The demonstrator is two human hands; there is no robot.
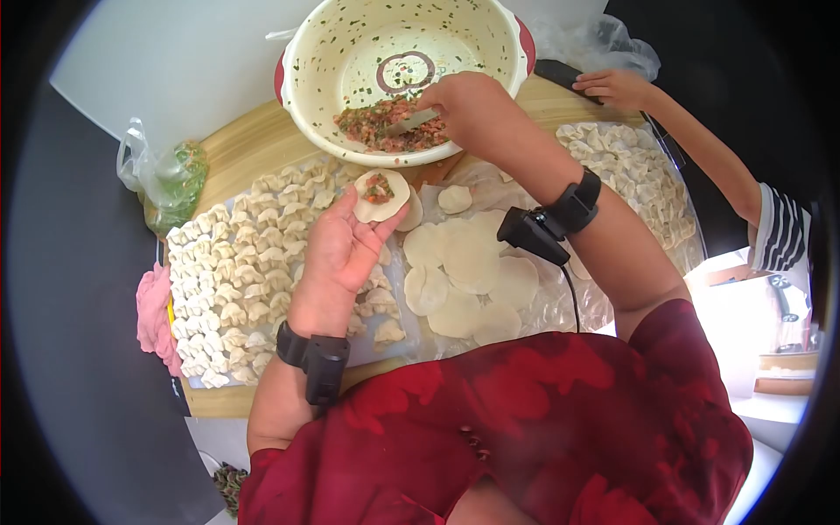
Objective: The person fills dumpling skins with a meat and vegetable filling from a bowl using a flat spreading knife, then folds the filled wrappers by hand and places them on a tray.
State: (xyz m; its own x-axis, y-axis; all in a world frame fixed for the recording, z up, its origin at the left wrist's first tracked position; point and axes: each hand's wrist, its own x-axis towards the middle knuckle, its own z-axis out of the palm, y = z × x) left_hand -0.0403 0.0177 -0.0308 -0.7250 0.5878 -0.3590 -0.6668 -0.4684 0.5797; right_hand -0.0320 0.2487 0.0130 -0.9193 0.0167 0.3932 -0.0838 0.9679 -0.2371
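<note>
Cradling a wrapper [394,208] at eleven o'clock in the left hand [343,249], seemingly levelled to keep filling [378,187] centred, and pinching a utensil [411,122] with the right hand [475,109] inside the twelve-o'clock bowl [490,52].

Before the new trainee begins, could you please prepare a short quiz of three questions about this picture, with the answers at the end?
1. True or false: the left hand holds a round wrapper with filling on it.

2. What does the right hand hold inside the bowl?
A) a plastic bag
B) a pink cloth
C) a flat utensil

3. Complete: the loose wrappers on the table lie between two groups of folded ____.

Key: 1. True. 2. C. 3. Dumplings.
</note>
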